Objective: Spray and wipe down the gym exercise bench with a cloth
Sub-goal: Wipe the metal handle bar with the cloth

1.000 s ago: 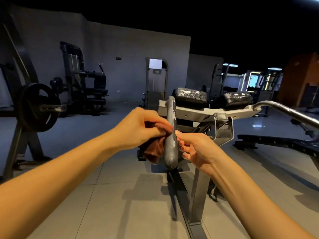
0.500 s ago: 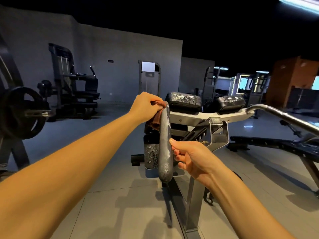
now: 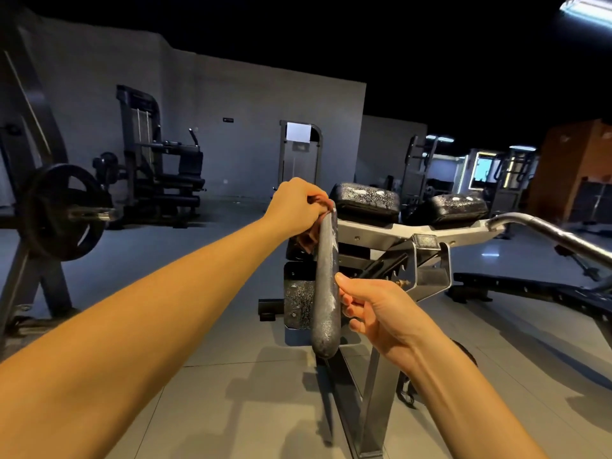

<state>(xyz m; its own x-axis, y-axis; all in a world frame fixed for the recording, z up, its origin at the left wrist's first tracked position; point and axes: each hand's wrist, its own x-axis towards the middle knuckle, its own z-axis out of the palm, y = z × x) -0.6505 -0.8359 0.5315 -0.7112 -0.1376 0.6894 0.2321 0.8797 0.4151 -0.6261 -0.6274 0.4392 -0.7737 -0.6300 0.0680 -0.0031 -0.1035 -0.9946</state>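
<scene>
Dim gym: grey walls (image 3: 231,94), tiled floor (image 3: 205,409), ceiling light (image 3: 587,11).

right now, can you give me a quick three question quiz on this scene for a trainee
1. Which hand grips the cloth? A left, B right, C neither.
2. True or false: the right hand touches the handle lower down than the left hand.
3. How many dark pads sit beyond the handle?

Key: 1 A. 2 true. 3 two.
</scene>
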